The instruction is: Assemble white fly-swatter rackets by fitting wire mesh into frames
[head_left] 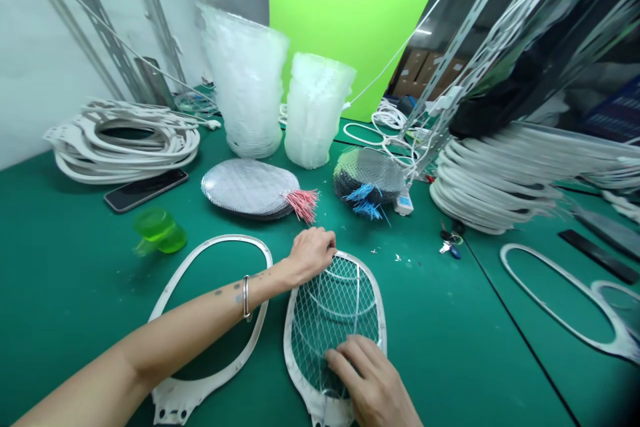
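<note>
A white oval racket frame with a wire mesh [334, 312] laid in it rests on the green table in front of me. My left hand [311, 253], a bangle on its wrist, is curled over the frame's far rim, fingers pressing down on the edge. At the near end my right hand [369, 381] lies on the mesh, fingers pressed onto the wires. An empty white frame [214, 327] sits under my left forearm.
Stacks of silver mesh with pink wires [253, 188] and dark mesh with blue wires [369, 177] lie beyond. Two tall piles of clear plastic parts [245, 90], white frame heaps [125, 140] [500, 180], a phone [146, 189], a green cup [160, 230] and keys [450, 243] surround them.
</note>
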`<state>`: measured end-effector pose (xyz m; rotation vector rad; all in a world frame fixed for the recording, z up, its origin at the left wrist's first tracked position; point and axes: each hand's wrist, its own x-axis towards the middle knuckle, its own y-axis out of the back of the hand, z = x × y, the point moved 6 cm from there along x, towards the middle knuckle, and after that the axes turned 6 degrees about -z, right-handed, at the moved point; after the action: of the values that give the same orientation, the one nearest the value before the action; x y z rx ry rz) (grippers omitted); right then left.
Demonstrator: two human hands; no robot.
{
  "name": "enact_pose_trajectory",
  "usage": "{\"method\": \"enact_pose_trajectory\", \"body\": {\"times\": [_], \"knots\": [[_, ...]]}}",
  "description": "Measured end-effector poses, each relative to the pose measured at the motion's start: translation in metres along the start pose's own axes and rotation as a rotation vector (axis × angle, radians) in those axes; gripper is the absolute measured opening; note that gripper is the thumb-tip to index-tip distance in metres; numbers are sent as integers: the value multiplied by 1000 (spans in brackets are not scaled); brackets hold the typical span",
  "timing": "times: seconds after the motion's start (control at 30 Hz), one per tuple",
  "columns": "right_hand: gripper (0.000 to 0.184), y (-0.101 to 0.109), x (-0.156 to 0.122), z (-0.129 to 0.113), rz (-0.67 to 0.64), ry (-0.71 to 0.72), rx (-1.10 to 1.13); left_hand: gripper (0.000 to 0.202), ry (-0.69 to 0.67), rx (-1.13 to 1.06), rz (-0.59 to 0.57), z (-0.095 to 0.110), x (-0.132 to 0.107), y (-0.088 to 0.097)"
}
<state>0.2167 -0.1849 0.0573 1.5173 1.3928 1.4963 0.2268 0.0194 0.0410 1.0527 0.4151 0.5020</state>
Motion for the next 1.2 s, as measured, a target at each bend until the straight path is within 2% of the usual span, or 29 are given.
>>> {"method": "enact_pose_trajectory", "body": {"times": [0.23,0.33,0.4,0.5,0.53,0.67,0.77,0.87,0.97,1.03,1.1,1.2], "knots": [[31,-7,-9,0,-29,-28,37,12,-27,32,-1,4,0,-3],[19,-1,-8,10,-79,-141,158,12,-27,46,0,6,-1,-4],[15,6,1,34,-78,-342,270,12,-24,54,0,6,-2,-5],[23,9,23,87,-56,-710,358,13,-13,65,0,7,-4,-7],[25,7,32,105,-59,-780,355,13,-9,67,-3,7,-4,-7],[26,-20,64,162,-150,-881,349,13,7,62,-36,5,-2,-8],[28,-41,70,184,-259,-913,366,14,28,40,-97,2,4,-8],[30,-49,72,193,-346,-928,359,12,37,23,-159,2,10,-10],[33,-45,80,194,-370,-917,347,9,6,16,-166,5,13,-8],[32,-35,81,190,-315,-893,346,7,-27,7,-139,7,13,-5],[32,-19,72,179,-205,-868,346,11,-63,-17,-102,8,7,2],[36,9,28,147,-31,-864,333,19,-127,-77,-75,6,-17,14]]}}
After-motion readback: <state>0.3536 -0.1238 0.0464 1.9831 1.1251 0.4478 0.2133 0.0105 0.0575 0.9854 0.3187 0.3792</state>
